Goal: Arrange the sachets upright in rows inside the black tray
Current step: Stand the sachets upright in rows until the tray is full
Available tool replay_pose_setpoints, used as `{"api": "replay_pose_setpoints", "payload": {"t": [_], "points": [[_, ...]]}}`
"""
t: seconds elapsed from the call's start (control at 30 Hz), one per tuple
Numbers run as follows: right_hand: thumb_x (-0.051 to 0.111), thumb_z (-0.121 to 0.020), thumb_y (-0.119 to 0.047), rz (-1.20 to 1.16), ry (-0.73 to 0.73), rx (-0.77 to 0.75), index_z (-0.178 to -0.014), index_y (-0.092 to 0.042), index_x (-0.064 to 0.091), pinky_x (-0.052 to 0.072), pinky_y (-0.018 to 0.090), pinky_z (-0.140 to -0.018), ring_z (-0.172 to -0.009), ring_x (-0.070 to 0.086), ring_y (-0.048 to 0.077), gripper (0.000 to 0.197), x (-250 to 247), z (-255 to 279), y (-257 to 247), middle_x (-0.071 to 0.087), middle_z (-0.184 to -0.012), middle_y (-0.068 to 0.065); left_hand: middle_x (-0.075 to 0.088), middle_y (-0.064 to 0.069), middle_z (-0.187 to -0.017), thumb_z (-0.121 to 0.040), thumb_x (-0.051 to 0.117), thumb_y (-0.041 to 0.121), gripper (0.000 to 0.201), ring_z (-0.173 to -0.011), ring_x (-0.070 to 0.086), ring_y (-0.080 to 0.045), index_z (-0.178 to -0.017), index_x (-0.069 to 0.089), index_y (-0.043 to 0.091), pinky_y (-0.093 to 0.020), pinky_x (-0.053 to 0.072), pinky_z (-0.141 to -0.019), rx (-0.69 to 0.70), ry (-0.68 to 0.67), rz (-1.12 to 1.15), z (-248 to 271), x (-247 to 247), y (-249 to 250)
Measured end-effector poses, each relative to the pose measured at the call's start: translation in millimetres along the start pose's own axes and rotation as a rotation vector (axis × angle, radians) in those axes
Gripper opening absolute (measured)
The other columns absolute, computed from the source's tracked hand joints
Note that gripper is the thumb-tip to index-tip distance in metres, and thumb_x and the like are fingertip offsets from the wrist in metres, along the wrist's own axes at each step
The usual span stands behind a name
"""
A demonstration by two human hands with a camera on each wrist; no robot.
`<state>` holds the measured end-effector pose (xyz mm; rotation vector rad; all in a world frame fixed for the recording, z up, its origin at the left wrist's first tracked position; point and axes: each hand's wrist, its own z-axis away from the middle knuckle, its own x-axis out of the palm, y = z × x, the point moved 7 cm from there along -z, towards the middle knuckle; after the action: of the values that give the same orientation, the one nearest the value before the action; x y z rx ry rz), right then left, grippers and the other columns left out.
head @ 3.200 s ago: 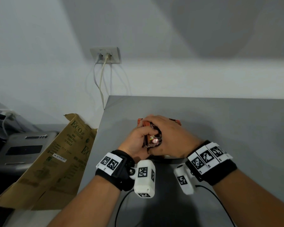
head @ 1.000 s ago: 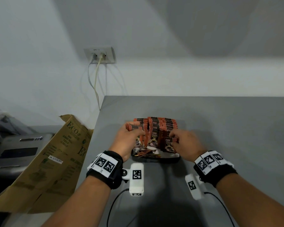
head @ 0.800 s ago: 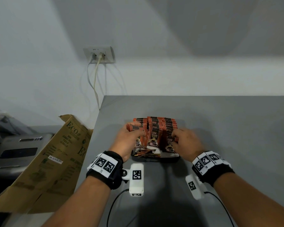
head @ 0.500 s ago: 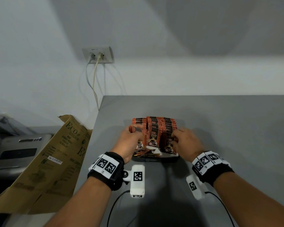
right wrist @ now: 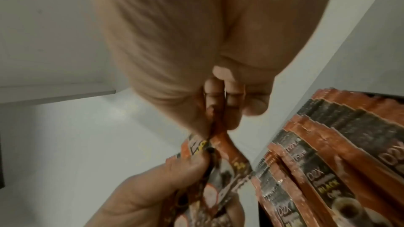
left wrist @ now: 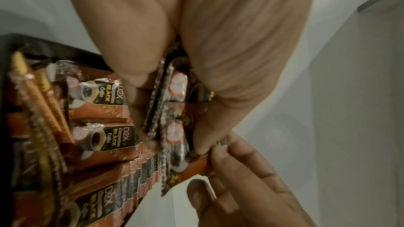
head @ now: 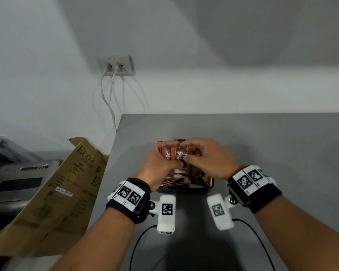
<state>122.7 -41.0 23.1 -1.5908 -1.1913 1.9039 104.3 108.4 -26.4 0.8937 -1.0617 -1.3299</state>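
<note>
A grey tabletop (head: pixel 262 153) runs up to a white wall carrying a socket plate (head: pixel 115 65) with two cables hanging from it. Over the near part of the table, the left hand (head: pixel 158 167) grips a small bundle of D2X black coffee sachets (left wrist: pixel 172 110) between thumb and curled fingers. The right hand (head: pixel 205 157) meets it from the other side, pinching the top edge of one sachet in that bundle between thumb and forefinger. Directly beneath both hands sits the black tray (head: pixel 184 190), with rows of sachets (right wrist: pixel 328 161) standing upright inside it and several gold stick packets (left wrist: pixel 41 99) lying flat at its near end. Beyond the left wrist, off the table, leans a brown cardboard box (head: pixel 53 196).
</note>
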Motion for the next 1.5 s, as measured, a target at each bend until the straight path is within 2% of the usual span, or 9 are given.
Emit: {"api": "replay_pose_setpoints", "payload": {"t": [0.2, 0.4, 0.57, 0.73, 0.83, 0.97, 1.2, 1.3, 1.5], "points": [[0.071, -0.087, -0.015, 0.187, 0.063, 0.185, -0.091, -0.030, 0.066, 0.044, 0.016, -0.061, -0.078, 0.067, 0.006, 0.016, -6, -23, 29, 0.072, -0.087, -0.009, 0.072, -0.019, -0.103, -0.083, 0.073, 0.004, 0.032, -0.083, 0.069, -0.030, -0.111, 0.061, 0.013, -0.047, 0.057, -0.082, -0.029, 0.316, 0.094, -4, -52, -6], [0.067, -0.090, -0.007, 0.356, -0.111, 0.197, -0.102, -0.022, 0.066, 0.045, 0.021, -0.076, -0.090, 0.058, 0.010, 0.020, 44, -26, 47, 0.060, -0.101, -0.011, 0.069, -0.019, -0.086, -0.086, 0.063, -0.006, 0.032, -0.076, 0.061, -0.031, -0.117, 0.057, 0.002, -0.035, 0.052, -0.058, -0.091, 0.290, 0.137, 1, -57, -20], [0.061, -0.088, -0.003, 0.484, -0.121, 0.196, -0.103, -0.018, 0.063, 0.047, 0.028, -0.078, -0.096, 0.059, 0.022, 0.021, 54, -29, 57, 0.063, -0.112, 0.005, 0.072, -0.020, -0.090, -0.089, 0.058, -0.008, 0.023, -0.077, 0.065, -0.030, -0.105, 0.064, 0.007, -0.037, 0.056, -0.061, -0.100, 0.248, 0.112, 3, -52, -22], [0.061, -0.089, -0.006, 0.500, -0.030, 0.145, -0.099, -0.015, 0.061, 0.046, 0.029, -0.082, -0.097, 0.057, 0.022, 0.013, 50, -28, 56, 0.056, -0.105, 0.001, 0.075, -0.021, -0.097, -0.082, 0.044, -0.012, 0.039, -0.082, 0.068, -0.033, -0.108, 0.068, 0.003, -0.048, 0.057, -0.084, -0.125, 0.191, 0.077, 2, -45, -25], [0.067, -0.089, -0.019, 0.322, 0.086, 0.109, -0.100, -0.020, 0.066, 0.048, 0.024, -0.081, -0.091, 0.059, 0.012, 0.011, 32, -26, 42, 0.059, -0.096, -0.009, 0.075, -0.023, -0.102, -0.086, 0.055, -0.014, 0.037, -0.085, 0.073, -0.034, -0.115, 0.066, 0.004, -0.042, 0.060, -0.077, -0.080, 0.157, 0.042, 1, -40, -23], [0.074, -0.085, -0.022, -0.085, -0.084, 0.060, -0.105, -0.033, 0.069, 0.053, 0.018, -0.084, -0.090, 0.068, 0.000, 0.023, 33, -19, 8, 0.073, -0.098, -0.013, 0.074, -0.016, -0.098, -0.078, 0.072, -0.015, 0.040, -0.085, 0.071, -0.028, -0.110, 0.065, 0.008, -0.041, 0.058, -0.079, 0.016, 0.123, -0.023, 0, -27, -12], [0.071, -0.088, -0.014, 0.163, 0.097, 0.181, -0.092, -0.027, 0.067, 0.044, 0.012, -0.065, -0.079, 0.062, 0.002, 0.014, 2, -28, 27, 0.067, -0.087, -0.013, 0.072, -0.016, -0.092, -0.087, 0.065, 0.000, 0.025, -0.071, 0.067, -0.023, -0.106, 0.067, 0.016, -0.037, 0.055, -0.067, -0.024, 0.283, -0.020, -2, -50, -13], [0.069, -0.090, -0.013, 0.298, -0.050, 0.219, -0.097, -0.025, 0.066, 0.050, 0.019, -0.067, -0.079, 0.064, 0.008, 0.015, 27, -25, 44, 0.068, -0.094, -0.009, 0.070, -0.012, -0.082, -0.086, 0.049, -0.014, 0.041, -0.075, 0.064, -0.027, -0.086, 0.071, 0.021, -0.043, 0.053, -0.073, -0.049, 0.280, 0.025, 5, -53, -11], [0.065, -0.091, -0.007, 0.391, -0.156, 0.186, -0.106, -0.021, 0.065, 0.054, 0.032, -0.085, -0.095, 0.064, 0.018, 0.021, 57, -22, 53, 0.065, -0.106, -0.002, 0.070, -0.017, -0.089, -0.079, 0.041, -0.017, 0.043, -0.078, 0.066, -0.029, -0.107, 0.062, 0.007, -0.041, 0.054, -0.073, -0.107, 0.260, 0.080, 8, -54, -19]]}}
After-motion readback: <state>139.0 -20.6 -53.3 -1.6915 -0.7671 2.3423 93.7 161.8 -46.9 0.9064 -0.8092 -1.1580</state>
